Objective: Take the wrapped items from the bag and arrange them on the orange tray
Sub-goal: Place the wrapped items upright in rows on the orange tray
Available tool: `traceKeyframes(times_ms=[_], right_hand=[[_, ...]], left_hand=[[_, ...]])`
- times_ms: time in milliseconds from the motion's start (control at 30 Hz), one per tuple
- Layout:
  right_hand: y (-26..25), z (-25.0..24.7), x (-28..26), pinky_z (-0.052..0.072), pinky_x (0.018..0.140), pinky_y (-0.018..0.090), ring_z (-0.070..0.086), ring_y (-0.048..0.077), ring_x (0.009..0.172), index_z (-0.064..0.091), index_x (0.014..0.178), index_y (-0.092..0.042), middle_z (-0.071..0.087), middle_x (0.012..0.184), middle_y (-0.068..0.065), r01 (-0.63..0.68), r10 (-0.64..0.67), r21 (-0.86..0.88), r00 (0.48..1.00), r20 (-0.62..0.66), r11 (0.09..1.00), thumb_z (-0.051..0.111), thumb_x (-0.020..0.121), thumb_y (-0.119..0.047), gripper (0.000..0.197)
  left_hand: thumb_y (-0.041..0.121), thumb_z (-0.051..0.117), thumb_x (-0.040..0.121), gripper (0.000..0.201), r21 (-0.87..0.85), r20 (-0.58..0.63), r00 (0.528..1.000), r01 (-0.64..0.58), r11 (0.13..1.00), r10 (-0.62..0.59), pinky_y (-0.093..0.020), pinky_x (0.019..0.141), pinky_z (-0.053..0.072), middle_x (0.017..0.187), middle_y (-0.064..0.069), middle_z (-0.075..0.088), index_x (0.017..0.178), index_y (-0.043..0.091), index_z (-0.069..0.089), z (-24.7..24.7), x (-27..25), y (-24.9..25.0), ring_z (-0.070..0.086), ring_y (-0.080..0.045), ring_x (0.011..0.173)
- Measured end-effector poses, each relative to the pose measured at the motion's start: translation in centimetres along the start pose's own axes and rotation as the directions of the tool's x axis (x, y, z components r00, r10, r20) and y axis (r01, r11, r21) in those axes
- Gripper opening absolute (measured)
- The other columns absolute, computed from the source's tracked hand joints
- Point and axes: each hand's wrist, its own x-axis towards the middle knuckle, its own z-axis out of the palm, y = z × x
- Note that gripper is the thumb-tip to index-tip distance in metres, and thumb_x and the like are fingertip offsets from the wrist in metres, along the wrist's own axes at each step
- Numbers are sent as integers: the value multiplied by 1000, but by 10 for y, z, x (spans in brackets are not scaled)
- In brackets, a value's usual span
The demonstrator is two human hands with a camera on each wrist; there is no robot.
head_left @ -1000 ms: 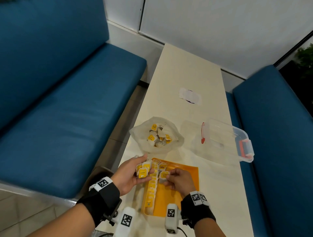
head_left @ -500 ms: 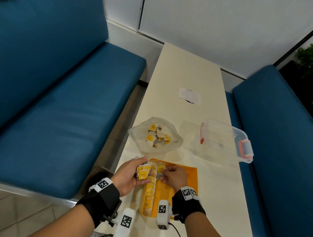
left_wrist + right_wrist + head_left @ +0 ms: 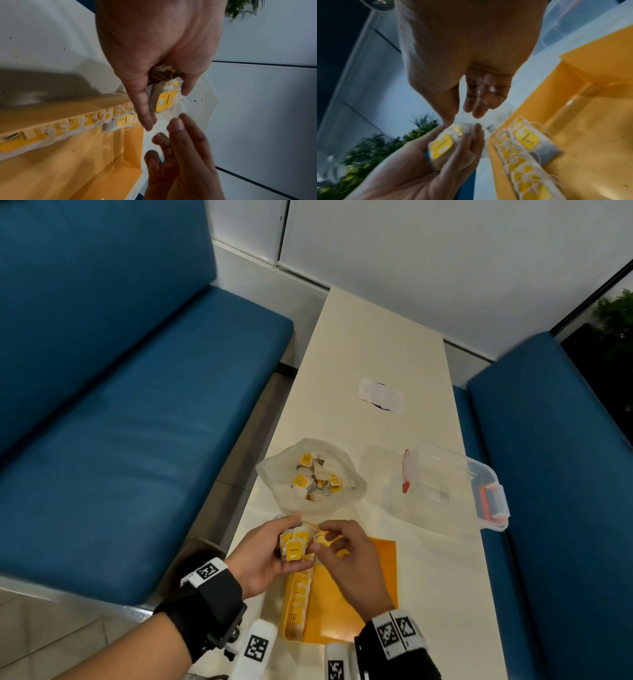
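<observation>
Mid-arranging: left hand [image 3: 263, 556] clutching a bunch of packets [image 3: 294, 545], right hand [image 3: 346, 556] fingers loosely spread, empty, reaching over. Next: pinch one packet, lay it on the tray [image 3: 380, 577]

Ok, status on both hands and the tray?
Left hand grips tea bag bundle. Right hand empty, reaching for it. One row on orange tray. Nothing blocking.

Probably a café or canteen booth: blue benches [image 3: 120, 440] flanking a narrow cream table [image 3: 376, 354].

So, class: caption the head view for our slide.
Left hand holds a bunch of wrapped items; right hand reaches in above the orange tray.
</observation>
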Motion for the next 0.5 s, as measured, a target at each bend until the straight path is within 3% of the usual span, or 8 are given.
traceKeyframes(times_ms=[100,200,367,500], right_hand=[[-14,2,-8,45,71,11,59,13,83,70,110,-33,58,99,-8,133,-128,-21,979,160,991,79,78,-14,38],[-15,4,-7,46,76,12,58,13,83,69,103,-34,56,98,-7,113,-101,-65,982,162,991,79,76,-12,36],[-13,6,-11,43,70,11,57,12,79,63,81,-27,60,89,-6,67,-60,-45,989,136,997,78,78,-10,22],[-13,2,-12,45,67,14,58,4,76,62,79,-26,66,83,-6,6,-7,6,991,136,1000,75,81,-12,20]], left_hand=[[34,68,96,44,-1,23,1000,0,1000,0,-39,65,64,107,-26,73,126,3,60,7,-1,0,74,-32,95],[33,68,96,43,-8,34,999,-4,1000,4,-33,55,59,96,-21,71,124,0,62,12,-2,-1,72,-29,82],[35,67,97,53,13,52,999,3,1000,-4,-44,79,63,104,-21,72,132,-3,59,10,1,-5,72,-33,89],[34,65,98,42,11,72,997,15,1000,-15,-46,77,65,103,-21,74,124,0,64,11,-4,-4,75,-31,83]])
